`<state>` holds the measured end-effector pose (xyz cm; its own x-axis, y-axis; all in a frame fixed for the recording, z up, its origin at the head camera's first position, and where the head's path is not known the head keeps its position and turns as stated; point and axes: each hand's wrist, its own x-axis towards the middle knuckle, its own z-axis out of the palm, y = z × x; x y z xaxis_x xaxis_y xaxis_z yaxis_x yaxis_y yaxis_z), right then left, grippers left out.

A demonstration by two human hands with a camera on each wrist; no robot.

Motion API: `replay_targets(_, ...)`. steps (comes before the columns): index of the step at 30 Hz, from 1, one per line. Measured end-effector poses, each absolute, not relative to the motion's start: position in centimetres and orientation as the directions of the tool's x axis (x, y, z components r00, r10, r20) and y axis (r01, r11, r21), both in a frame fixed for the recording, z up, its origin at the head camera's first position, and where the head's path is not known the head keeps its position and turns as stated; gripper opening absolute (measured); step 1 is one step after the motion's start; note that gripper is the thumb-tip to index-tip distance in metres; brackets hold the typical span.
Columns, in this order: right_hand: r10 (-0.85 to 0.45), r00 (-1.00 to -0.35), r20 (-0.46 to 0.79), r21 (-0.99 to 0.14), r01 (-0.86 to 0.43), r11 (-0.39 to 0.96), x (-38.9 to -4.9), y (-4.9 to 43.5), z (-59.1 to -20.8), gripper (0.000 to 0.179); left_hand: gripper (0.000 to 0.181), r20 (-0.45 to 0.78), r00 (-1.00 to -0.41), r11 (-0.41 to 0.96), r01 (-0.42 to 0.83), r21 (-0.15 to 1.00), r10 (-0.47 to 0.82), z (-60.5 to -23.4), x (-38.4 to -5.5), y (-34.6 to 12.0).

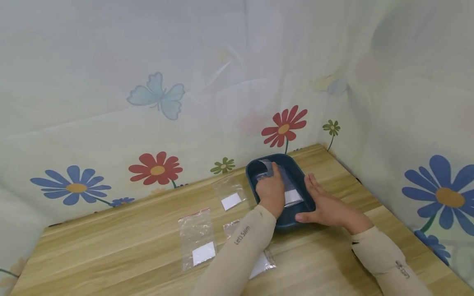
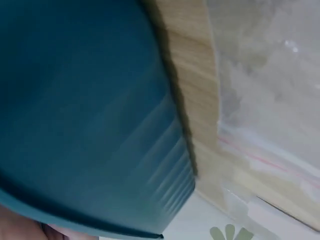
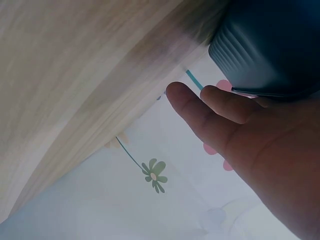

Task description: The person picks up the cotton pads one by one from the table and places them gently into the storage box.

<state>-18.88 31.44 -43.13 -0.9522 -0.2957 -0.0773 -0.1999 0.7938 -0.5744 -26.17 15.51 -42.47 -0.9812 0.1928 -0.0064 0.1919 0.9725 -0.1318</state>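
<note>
Toward the back edge of the wooden table (image 1: pixel 122 246), a dark blue-green tray (image 1: pixel 286 224) holds at least one clear plastic bag (image 1: pixel 293 198), and the left hand (image 1: pixel 272 189) is down inside with it. Its forefinger points to the far end, beside a raised flap of plastic; the thumb and other fingertips are hidden, so I cannot tell whether it pinches the bag or only presses it. The right hand (image 1: pixel 326 207) sits at the tray's right side, thumb spread wide from fairly straight fingers, the rim between them, apparently steadying it. The step in hand looks like laying a bag flat in the tray; the next move would call for smoothing that flap down, then lifting the left hand clear without dragging the plastic. The tray's long axis runs away from the person, its far end leaning left and pointing at the flowered backdrop (image 1: pixel 207 102). The bag inside lies roughly along that axis, white patch at the near end. Left of the tray lie a farther bag (image 1: pixel 231 201) and a nearer bag (image 1: pixel 203 251), white patches likewise toward the person; another bag (image 1: pixel 263 265) is partly hidden beneath the left sleeve (image 1: pixel 237 253).
</note>
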Motion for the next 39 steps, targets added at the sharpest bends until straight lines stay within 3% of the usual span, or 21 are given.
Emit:
replay_targets(5, -0.301, -0.951, -0.067, -0.579, -0.209, 0.788, -18.8, 31.5, -43.1, 0.122, 0.080, -0.015, -0.984, 0.978, 0.177, -0.113, 0.176, -41.6, -25.5, 15.7)
replay_targets(8, -0.303, -0.950, -0.070, -0.581, -0.208, 0.787, -18.8, 31.5, -43.0, 0.123, 0.074, 0.025, -0.972, 0.966, 0.228, -0.119, 0.233, -41.4, -25.2, 15.7)
replay_targets(12, -0.314, -0.947, -0.067, -0.581, -0.219, 0.784, -18.9, 31.6, -43.0, 0.123, 0.047, 0.045, -0.903, 0.902, 0.422, -0.088, 0.427, -41.8, -25.3, 15.8)
replay_targets(15, -0.321, -0.945, -0.065, -0.583, -0.225, 0.781, -18.9, 31.8, -43.1, 0.124, 0.035, -0.031, -0.832, 0.832, 0.554, -0.031, 0.553, -42.5, -25.4, 15.6)
replay_targets(18, -0.318, -0.945, -0.072, -0.583, -0.219, 0.783, -18.9, 31.7, -43.1, 0.124, 0.031, -0.089, -0.796, 0.800, 0.600, 0.010, 0.598, -43.1, -25.5, 15.3)
replay_targets(22, -0.316, -0.945, -0.079, -0.583, -0.213, 0.784, -18.9, 31.7, -43.1, 0.124, 0.023, -0.109, -0.792, 0.799, 0.601, 0.032, 0.600, -43.1, -25.5, 15.1)
replay_targets(32, -0.336, -0.940, -0.059, -0.588, -0.240, 0.773, -19.0, 31.8, -43.0, 0.123, 0.024, -0.146, -0.747, 0.752, 0.658, -0.027, 0.648, -42.1, -24.3, 15.3)
replay_targets(39, -0.329, -0.942, -0.072, -0.587, -0.226, 0.777, -18.9, 31.7, -42.9, 0.124, 0.039, -0.111, -0.756, 0.759, 0.651, -0.015, 0.645, -42.2, -24.0, 15.4)
